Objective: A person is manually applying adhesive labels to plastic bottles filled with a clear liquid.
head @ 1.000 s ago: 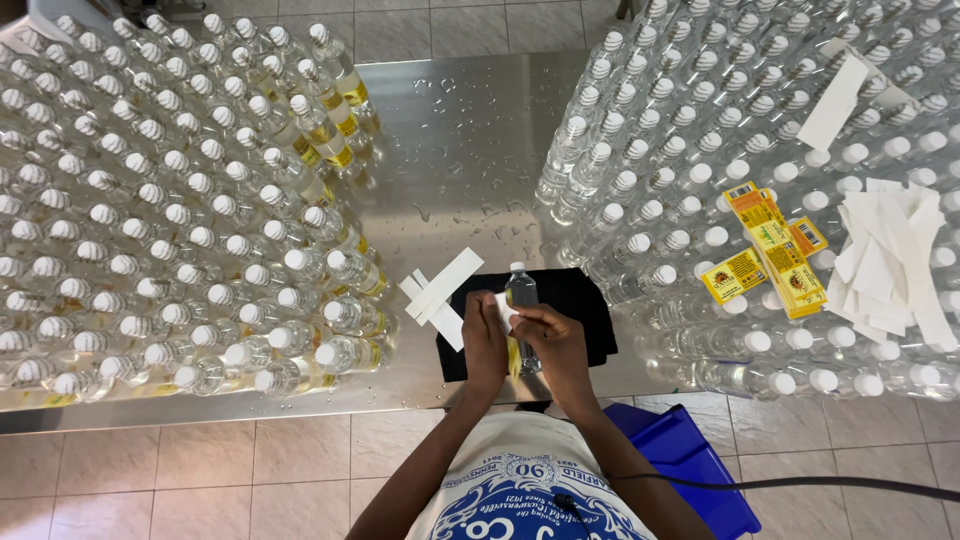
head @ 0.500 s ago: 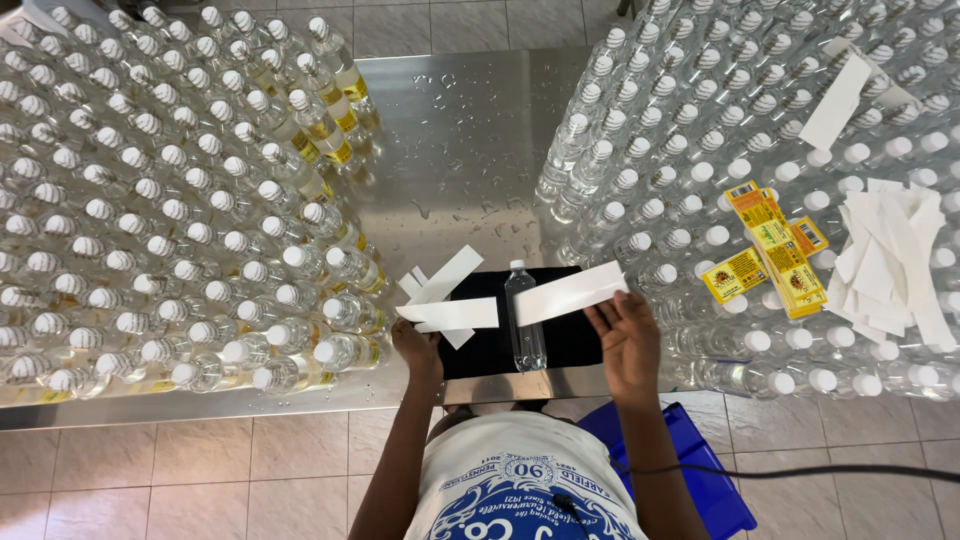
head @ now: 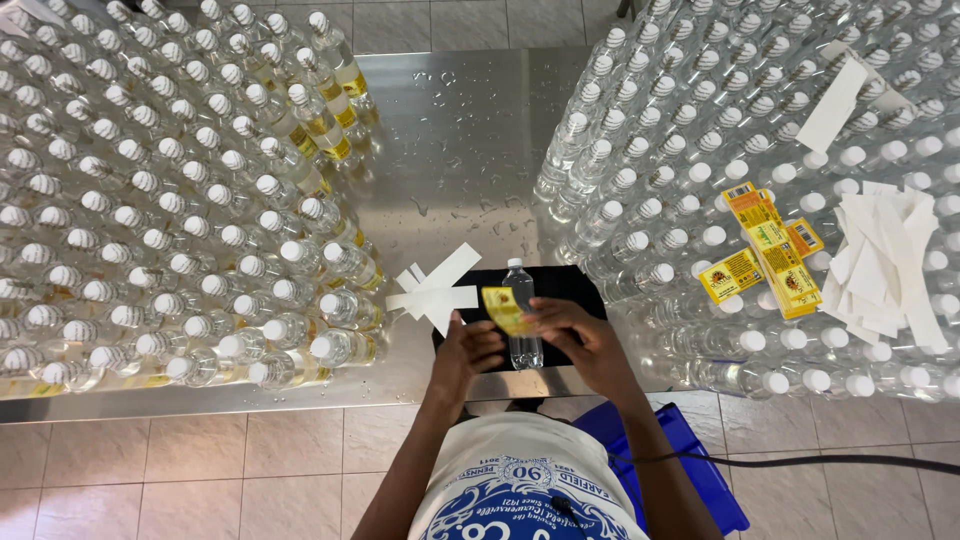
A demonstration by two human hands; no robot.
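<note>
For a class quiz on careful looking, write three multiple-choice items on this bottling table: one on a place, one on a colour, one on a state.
1. Where does the single bottle by the hands stand?
A. on the black mat
B. on the floor
C. on the blue bin

2. What colour is the label held at that bottle?
A. red
B. yellow
C. green

3. How is the bottle?
A. lying down
B. upside down
C. upright with its cap on

Answers
1. A: the bottle stands on the dark mat at the table edge.
2. B: the left hand and right hand hold a yellow strip against it.
3. C: its white cap points up toward the camera.
</note>
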